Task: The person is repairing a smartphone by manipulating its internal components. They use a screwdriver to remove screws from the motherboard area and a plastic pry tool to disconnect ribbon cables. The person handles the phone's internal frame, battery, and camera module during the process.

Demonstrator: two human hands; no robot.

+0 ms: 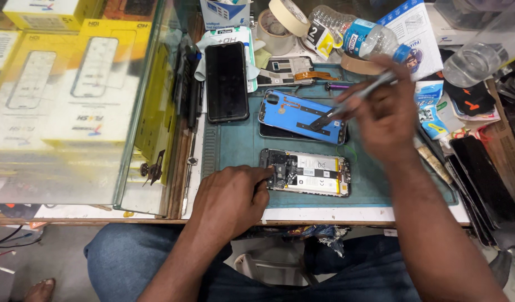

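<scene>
- Yellow phone-screen boxes [56, 84] lie under the glass counter, left.
- A dark phone screen [226, 81] lies beside the teal mat.
- A blue-and-white sachet [430, 109] lies right.

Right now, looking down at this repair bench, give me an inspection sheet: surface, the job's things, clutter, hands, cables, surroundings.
Surface: teal work mat on a crowded bench.
Job's things: opened phone lying flat, insides exposed; blue back cover beyond it, lying on another dark phone.
Clutter: black phone, tape rolls, plastic bottle, packets at right.
Hands: left hand rests on the opened phone's left end; right hand holds a thin tool tipped toward the blue cover.
Cables: orange flex ribbon near the mat's top; loose wires on the floor, lower left.
Surroundings: glass case with yellow boxes at left.
</scene>
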